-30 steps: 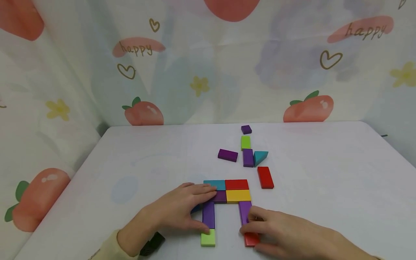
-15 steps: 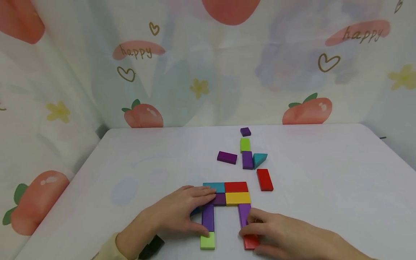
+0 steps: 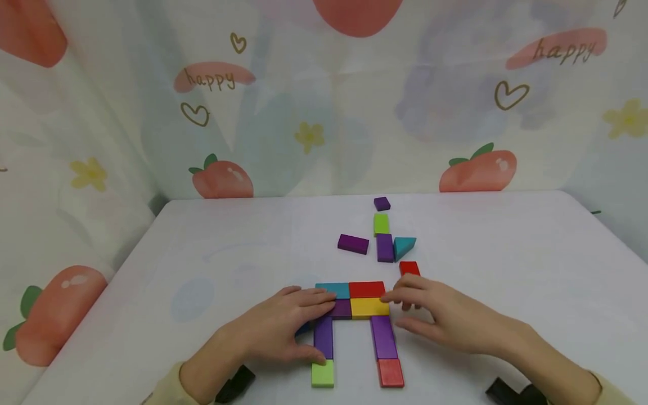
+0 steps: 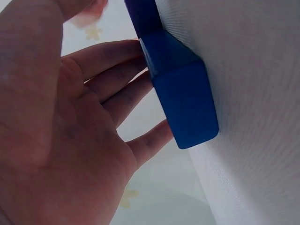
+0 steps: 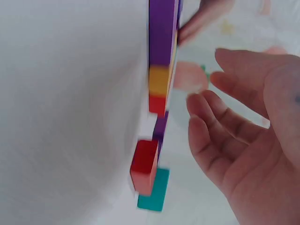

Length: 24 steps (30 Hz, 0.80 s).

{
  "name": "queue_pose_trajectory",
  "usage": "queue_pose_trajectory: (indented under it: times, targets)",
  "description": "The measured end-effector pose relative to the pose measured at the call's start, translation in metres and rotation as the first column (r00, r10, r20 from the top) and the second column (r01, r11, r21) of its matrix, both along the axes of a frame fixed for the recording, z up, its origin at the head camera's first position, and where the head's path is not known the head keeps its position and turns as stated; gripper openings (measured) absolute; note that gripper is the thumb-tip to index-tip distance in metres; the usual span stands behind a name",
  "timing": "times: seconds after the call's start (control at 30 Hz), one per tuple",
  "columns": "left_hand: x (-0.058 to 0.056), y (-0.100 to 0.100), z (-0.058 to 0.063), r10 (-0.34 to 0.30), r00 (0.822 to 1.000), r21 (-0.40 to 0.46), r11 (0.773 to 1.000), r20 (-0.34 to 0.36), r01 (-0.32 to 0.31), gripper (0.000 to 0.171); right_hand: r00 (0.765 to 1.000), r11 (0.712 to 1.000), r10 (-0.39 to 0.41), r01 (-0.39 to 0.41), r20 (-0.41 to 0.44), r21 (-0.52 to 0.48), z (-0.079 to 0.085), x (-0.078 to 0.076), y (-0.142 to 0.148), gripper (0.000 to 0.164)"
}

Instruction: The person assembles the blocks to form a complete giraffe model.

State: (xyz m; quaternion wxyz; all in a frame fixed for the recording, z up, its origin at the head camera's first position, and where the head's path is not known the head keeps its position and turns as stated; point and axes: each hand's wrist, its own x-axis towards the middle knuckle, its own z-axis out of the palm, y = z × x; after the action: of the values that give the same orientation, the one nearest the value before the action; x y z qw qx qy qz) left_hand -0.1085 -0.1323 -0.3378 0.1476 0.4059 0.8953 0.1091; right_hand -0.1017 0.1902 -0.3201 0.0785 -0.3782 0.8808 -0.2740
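Observation:
Flat coloured blocks lie together on the white table. Teal (image 3: 336, 288) and red (image 3: 367, 289) blocks top purple (image 3: 344, 309) and yellow (image 3: 367, 307) ones. Two legs run down: a purple block (image 3: 324, 340) ending in a lime block (image 3: 322, 376), and another purple block (image 3: 383, 337) ending in a red end block (image 3: 391, 373). My left hand (image 3: 280, 323) rests extended fingers on the upper left blocks, thumb at the lime one. Beside its fingers is a blue block (image 4: 187, 103). My right hand (image 3: 440, 309) hovers by the yellow block, fingers loosely bent, holding nothing.
Behind the right hand lies a loose red block (image 3: 409, 268), partly covered. Farther back are a teal triangular block (image 3: 404, 247), purple blocks (image 3: 353, 244) and a lime rectangle (image 3: 381, 224). A patterned cloth (image 3: 354, 112) hangs behind the table.
My right hand has left the right leg's blocks and moved away from me, up beside the yellow block, its fingers now loose. My left hand has stayed in place.

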Motion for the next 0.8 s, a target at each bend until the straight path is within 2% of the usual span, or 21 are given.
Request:
queue_pose_trajectory:
  times: [0.17, 0.27, 0.5, 0.8]
  targets:
    - [0.000, -0.001, -0.001, 0.007, 1.000, -0.008, 1.000, -0.004, -0.007, 0.081, 0.995, 0.997, -0.073, 0.071, -0.068, -0.026, -0.001, -0.028, 0.002, 0.033]
    - [0.001, 0.000, -0.001, 0.006, 1.000, -0.002, 1.000, -0.006, -0.006, 0.080, 0.988, 0.993, -0.114, 0.114, -0.106, -0.007, -0.005, -0.037, 0.006, 0.036]
    - [0.000, 0.001, -0.003, 0.000, 1.000, 0.011, 1.000, -0.006, 0.000, 0.079, 0.979, 0.980, -0.182, 0.189, -0.091, 0.068, -0.010, -0.044, 0.019, 0.045]
    - [0.000, 0.000, 0.000, 0.009, 1.000, 0.009, 1.000, -0.010, -0.009, 0.079, 0.983, 0.976, -0.180, 0.183, -0.035, 0.117, -0.011, -0.051, 0.030, 0.050]
